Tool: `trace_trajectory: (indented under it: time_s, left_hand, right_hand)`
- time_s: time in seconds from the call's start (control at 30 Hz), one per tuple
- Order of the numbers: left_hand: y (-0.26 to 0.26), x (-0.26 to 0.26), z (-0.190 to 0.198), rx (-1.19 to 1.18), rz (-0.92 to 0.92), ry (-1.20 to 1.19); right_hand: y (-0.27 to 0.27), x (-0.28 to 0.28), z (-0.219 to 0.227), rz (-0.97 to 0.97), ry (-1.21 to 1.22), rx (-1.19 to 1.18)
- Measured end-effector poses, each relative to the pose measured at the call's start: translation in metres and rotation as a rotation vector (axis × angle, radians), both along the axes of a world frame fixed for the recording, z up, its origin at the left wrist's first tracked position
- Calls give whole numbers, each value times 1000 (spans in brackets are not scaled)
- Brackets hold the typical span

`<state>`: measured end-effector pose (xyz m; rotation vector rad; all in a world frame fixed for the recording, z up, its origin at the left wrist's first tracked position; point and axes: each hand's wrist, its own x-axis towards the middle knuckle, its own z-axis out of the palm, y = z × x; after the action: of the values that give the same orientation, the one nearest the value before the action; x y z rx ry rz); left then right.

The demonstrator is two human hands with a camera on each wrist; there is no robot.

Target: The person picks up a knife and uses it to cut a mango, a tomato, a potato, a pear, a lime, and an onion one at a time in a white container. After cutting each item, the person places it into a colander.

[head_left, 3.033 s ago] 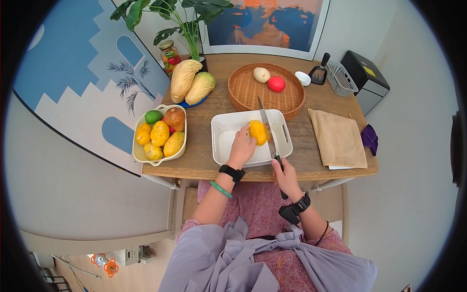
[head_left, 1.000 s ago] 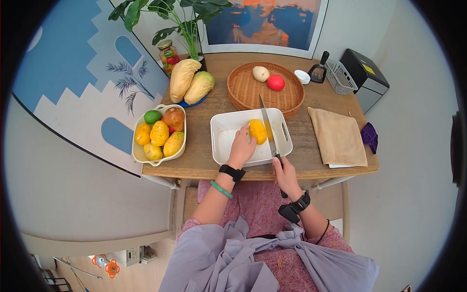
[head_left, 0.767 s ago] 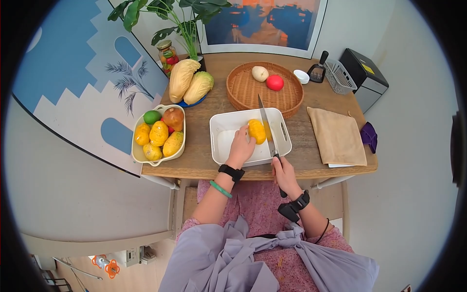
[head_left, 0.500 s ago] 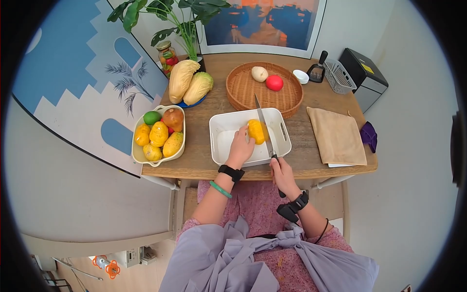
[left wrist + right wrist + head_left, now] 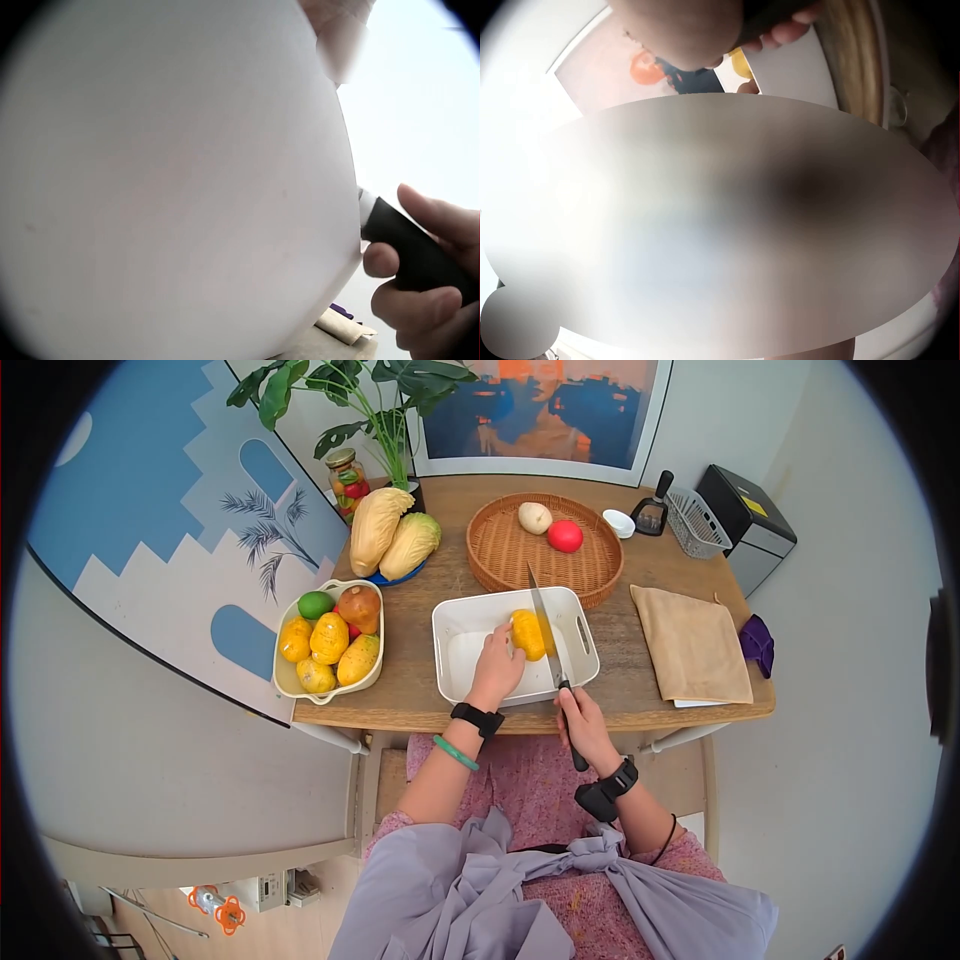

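Observation:
A white plastic basin (image 5: 452, 650) stands near the table's front edge. Inside it is a yellow oblong fruit (image 5: 525, 634), its left side held by the fingers of my left hand (image 5: 496, 666). My right hand (image 5: 590, 730) grips the black handle of a long kitchen knife (image 5: 545, 618). The blade points away from me and slants over the basin, overlapping the fruit's right side in the head view. The basin's pale outer wall (image 5: 180, 187) fills most of the left wrist view, with the knife handle (image 5: 420, 251) beside it. Blur covers much of the right wrist view.
To the left are a cream basket (image 5: 318, 694) of fruit and two cabbages (image 5: 378, 532). Behind the basin sits a round wicker tray (image 5: 490, 545) holding a potato and a red ball-shaped item. A folded tan cloth (image 5: 692, 645) lies on the right.
The knife blade has shifted slightly left, from a little apart from the fruit to overlapping its right side. The left hand keeps its hold, nearly still.

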<state>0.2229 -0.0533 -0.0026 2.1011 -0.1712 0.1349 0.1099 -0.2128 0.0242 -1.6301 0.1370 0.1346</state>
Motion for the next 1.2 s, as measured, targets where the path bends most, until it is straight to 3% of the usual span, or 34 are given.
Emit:
trace_trajectory:
  time_s: [0.53, 1.2]
  left_hand:
    - [1, 0, 4, -7, -39, 27]
    - [3, -1, 11, -5, -50, 85]
  right_hand:
    - [3, 3, -7, -18, -37, -120]
    - [1, 2, -5, 14, -60, -73]
